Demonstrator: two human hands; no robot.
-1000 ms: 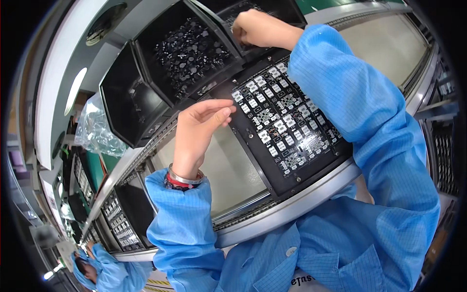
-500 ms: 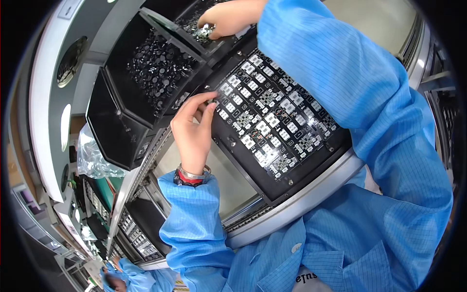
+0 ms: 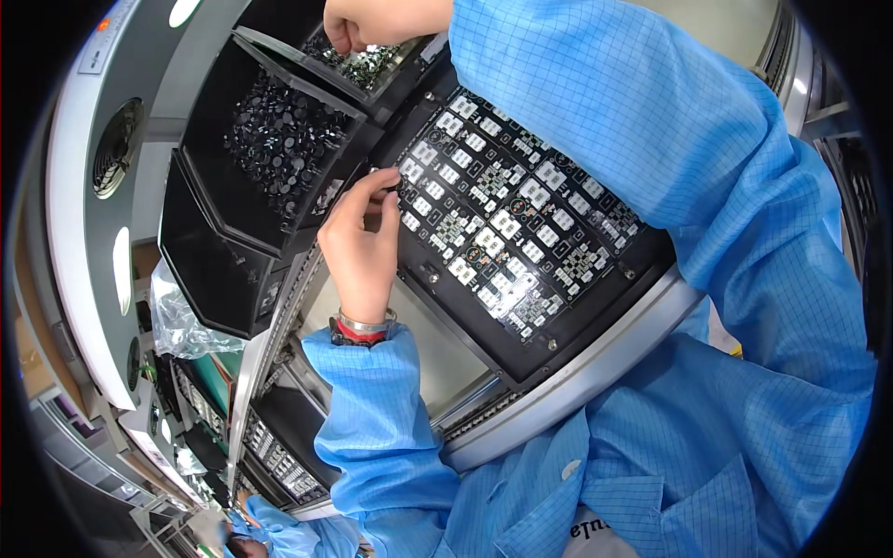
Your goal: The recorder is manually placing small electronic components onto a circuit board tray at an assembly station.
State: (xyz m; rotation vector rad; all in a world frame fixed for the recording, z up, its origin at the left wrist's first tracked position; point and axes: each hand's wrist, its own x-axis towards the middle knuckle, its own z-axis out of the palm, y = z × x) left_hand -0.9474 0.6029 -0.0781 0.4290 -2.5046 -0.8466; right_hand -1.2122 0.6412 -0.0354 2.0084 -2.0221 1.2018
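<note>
Two bare hands work over a black fixture tray (image 3: 595, 307) that carries rows of small white and grey parts on circuit boards (image 3: 507, 223); the left hand (image 3: 361, 244) rests at the tray's upper-left edge, its fingertips (image 3: 389, 184) pinched together against the outermost row, though whatever they grip is too small to make out; a red and silver band (image 3: 363, 327) sits at its wrist, above the blue sleeve (image 3: 381, 418). Beyond the tray's far corner, the right hand (image 3: 381, 20) is curled into a bin of small dark parts (image 3: 367, 60), fingers bent together at the heap; whether they clamp a piece I cannot tell. Beside the tray's left edge stands a larger black bin (image 3: 270, 139) holding small black round pieces. Below the tray runs a grey curved rail (image 3: 577, 391).
</note>
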